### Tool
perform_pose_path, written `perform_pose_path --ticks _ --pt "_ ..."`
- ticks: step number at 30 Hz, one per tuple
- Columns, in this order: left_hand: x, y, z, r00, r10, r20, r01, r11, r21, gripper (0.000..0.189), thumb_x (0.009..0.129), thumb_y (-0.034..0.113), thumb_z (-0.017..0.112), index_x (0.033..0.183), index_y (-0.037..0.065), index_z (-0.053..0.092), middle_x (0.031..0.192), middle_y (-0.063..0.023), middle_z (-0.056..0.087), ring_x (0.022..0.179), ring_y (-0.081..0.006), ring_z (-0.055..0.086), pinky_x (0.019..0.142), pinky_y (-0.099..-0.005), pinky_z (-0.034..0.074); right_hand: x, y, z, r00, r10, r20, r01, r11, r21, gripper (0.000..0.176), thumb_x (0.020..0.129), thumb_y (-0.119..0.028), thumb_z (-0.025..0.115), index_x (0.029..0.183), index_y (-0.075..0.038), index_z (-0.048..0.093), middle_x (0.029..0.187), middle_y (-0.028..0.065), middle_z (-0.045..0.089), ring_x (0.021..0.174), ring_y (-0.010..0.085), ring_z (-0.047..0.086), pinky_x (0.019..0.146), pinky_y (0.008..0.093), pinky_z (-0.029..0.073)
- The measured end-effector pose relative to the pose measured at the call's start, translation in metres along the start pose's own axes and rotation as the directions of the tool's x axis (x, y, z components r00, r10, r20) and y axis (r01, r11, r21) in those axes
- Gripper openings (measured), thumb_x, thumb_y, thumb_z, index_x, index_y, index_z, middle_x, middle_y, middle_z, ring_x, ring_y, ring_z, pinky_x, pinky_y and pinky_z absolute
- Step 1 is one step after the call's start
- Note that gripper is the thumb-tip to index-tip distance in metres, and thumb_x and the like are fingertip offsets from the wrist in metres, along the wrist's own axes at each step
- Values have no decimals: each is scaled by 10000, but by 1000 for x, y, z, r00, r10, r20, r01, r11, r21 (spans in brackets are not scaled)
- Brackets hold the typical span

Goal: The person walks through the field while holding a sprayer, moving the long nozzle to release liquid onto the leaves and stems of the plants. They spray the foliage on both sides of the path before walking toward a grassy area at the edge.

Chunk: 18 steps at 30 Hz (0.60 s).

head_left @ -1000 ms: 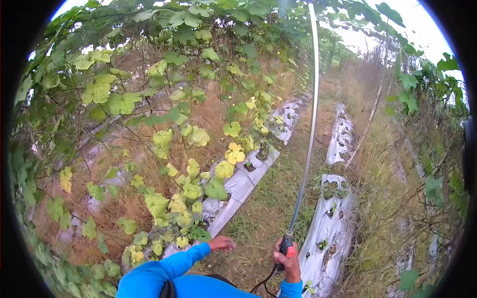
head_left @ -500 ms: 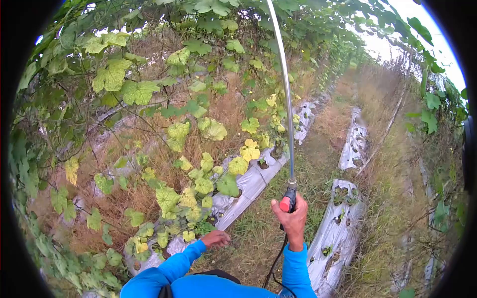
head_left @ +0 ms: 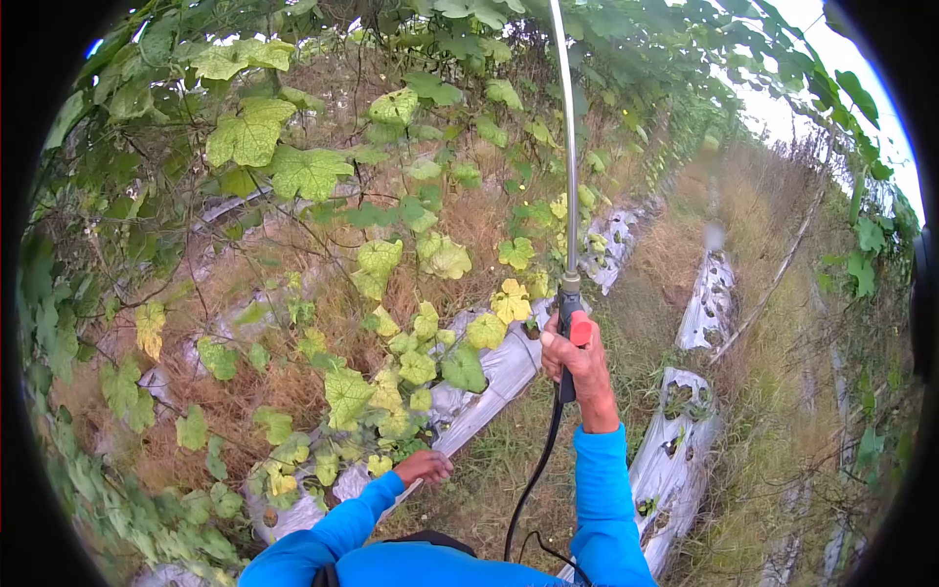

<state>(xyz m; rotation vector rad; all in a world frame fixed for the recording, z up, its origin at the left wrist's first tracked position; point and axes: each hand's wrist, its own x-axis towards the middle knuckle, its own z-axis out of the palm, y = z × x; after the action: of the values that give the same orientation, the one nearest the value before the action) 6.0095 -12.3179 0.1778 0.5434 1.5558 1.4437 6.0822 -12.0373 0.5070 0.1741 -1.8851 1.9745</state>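
My right hand [head_left: 584, 367] is wrapped round the dark handle of a spray wand [head_left: 568, 176], with the red trigger [head_left: 580, 329] beside the fingers. The wand's long metal tube points up and away, running past the top edge of the view. From the handle's lower end a black hose [head_left: 541, 468] curves down towards my body. Low and to the left, my left hand [head_left: 424, 468] hangs with nothing in it, its fingers loosely bent. Yellowing vine leaves [head_left: 418, 368] are above and left of that hand.
Climbing vines [head_left: 311, 172] fill the left side and arch overhead. Silver plastic mulch strips [head_left: 673, 455] with holes line both sides of a grassy path [head_left: 631, 342]. A slanting pole [head_left: 773, 279] stands on the right among dry weeds.
My right hand has risen, taking the wand's handle up and away from my body. The tube's upper part has shifted right, and more hose shows. My left hand has hardly moved.
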Motion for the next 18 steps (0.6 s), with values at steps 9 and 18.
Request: perform_pose_path --ticks 9,18 --pt "-29 -6 -35 998 5 -65 -9 997 -72 320 872 305 510 1021 48 629 830 -28 638 685 -91 604 626 -224 499 126 -80 16 950 157 269 -218 953 212 298 839 -352 612 780 -98 468 543 -15 410 410 80 419 330 214 345" --pt "-56 -27 -59 976 23 -215 -59 985 -162 314 866 251 507 1034 12 621 839 -59 639 701 -104 601 617 -212 476 211 -135 75 776 -81 625 -210 901 378 427 861 -432 523 852 -10 456 648 40 408 554 140 452 346 227 383"
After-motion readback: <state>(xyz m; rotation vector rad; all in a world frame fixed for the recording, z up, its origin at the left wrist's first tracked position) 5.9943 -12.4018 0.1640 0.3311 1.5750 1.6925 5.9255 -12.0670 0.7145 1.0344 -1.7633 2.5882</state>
